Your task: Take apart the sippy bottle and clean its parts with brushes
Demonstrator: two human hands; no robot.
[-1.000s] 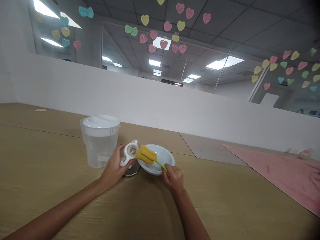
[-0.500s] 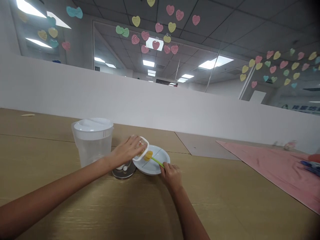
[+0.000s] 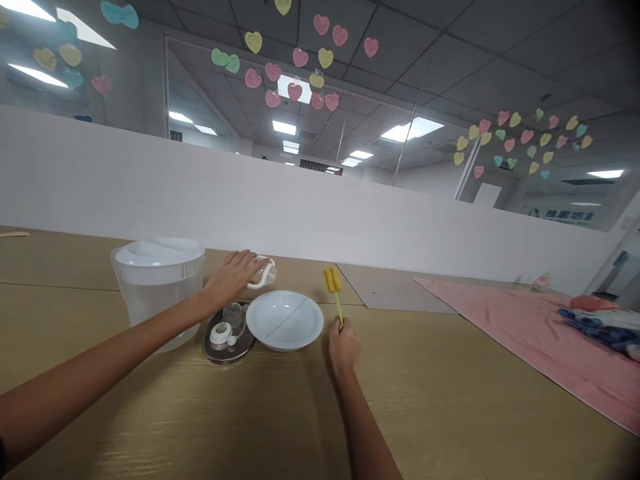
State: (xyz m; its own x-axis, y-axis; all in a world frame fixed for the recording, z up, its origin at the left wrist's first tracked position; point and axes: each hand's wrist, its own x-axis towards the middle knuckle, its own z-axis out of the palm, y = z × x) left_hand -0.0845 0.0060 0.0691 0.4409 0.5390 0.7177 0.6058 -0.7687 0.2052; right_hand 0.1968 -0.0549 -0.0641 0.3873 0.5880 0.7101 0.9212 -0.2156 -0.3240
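Just beyond the bowl's left side, the left hand (image 3: 234, 277) grips a clear bottle (image 3: 271, 273) with white handles, its fingers laid over the side and partly hiding it. The bottle lies tilted under that grip, its clear end pointing right.

Right of the bowl, the right hand (image 3: 344, 345) is closed around the thin green handle (image 3: 339, 309) of a brush, whose yellow sponge head (image 3: 333, 280) stands upright above the grip, well apart from the bottle.

Between the two hands, nearer the person than the left grip, sits the white bowl (image 3: 286, 317), a thin line crossing its inside. On the near side of the left hand is a dark round tray (image 3: 227, 355) bearing a white ring-shaped part (image 3: 221, 334) and a small clear cup (image 3: 233, 315). Left of that hand stands a lidded translucent pitcher (image 3: 161, 290). Far to the right of the brush grip, a pink cloth (image 3: 505, 320) covers part of the table (image 3: 450, 400).
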